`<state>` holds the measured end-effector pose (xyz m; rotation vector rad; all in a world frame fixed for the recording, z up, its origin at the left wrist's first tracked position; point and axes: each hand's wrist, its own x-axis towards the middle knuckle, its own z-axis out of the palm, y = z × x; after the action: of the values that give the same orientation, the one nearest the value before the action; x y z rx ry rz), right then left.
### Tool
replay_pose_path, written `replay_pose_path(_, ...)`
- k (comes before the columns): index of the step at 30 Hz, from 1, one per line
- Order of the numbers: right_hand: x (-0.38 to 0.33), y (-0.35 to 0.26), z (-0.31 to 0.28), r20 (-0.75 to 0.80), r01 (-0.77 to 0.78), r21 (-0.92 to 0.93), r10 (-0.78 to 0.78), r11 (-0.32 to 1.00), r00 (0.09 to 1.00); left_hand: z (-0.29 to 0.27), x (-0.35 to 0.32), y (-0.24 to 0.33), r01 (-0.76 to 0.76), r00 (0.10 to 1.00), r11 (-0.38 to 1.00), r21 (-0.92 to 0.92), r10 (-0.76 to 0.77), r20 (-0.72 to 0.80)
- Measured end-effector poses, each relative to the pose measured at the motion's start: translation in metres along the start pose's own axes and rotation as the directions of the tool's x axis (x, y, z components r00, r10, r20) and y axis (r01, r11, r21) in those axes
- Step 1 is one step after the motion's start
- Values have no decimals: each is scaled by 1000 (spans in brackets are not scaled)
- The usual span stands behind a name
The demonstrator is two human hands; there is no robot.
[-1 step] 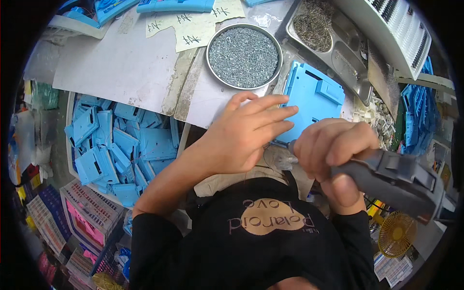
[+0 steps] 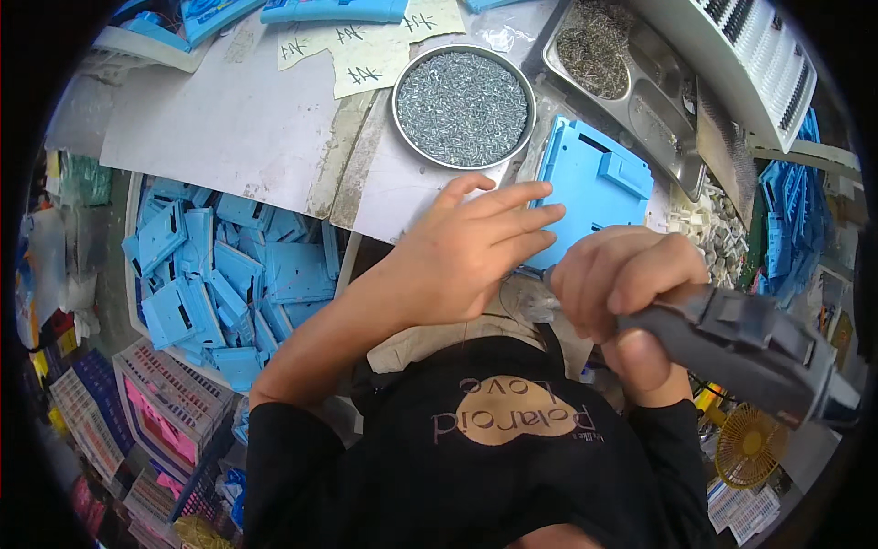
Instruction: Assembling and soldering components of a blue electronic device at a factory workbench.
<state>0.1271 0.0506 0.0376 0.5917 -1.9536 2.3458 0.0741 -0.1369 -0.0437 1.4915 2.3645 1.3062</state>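
Note:
A dark grey electric screwdriver (image 2: 732, 343) is wrapped in my right hand (image 2: 631, 284), its body slanting down to the right. Its thin bit points left, just under the near-left corner of a light blue plastic casing (image 2: 585, 174); the tip itself is hidden near my left hand. My left hand (image 2: 480, 233) has its fingers stretched and spread, fingertips at the casing's left edge. The casing lies flat, with slots and a raised block on top. Close beyond the left hand stands a round metal dish (image 2: 397, 123) full of small silvery screws.
At the left, a bin (image 2: 134, 274) holds many blue plastic casings. A metal tray (image 2: 672, 119) of small brownish parts stands far right, beside a white rack (image 2: 732, 64). Small white parts (image 2: 713, 229) lie right of the casing. A yellow fan (image 2: 752, 444) is lower right.
The screwdriver's rear end has swung slightly right and down, and my right hand has shifted a little with it. My left hand and the casing stay almost in place.

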Motion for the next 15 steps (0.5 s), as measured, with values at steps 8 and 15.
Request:
replay_pose_path(8, 0, 20, 13, 119, 212, -191, -192, 958, 974, 2, -1, 1, -7, 999, 993, 122, 11, -33)
replay_pose_path(15, -25, -38, -56, -100, 116, -111, -127, 987, 987, 0, 30, 11, -11, 999, 994, 110, 14, -33)
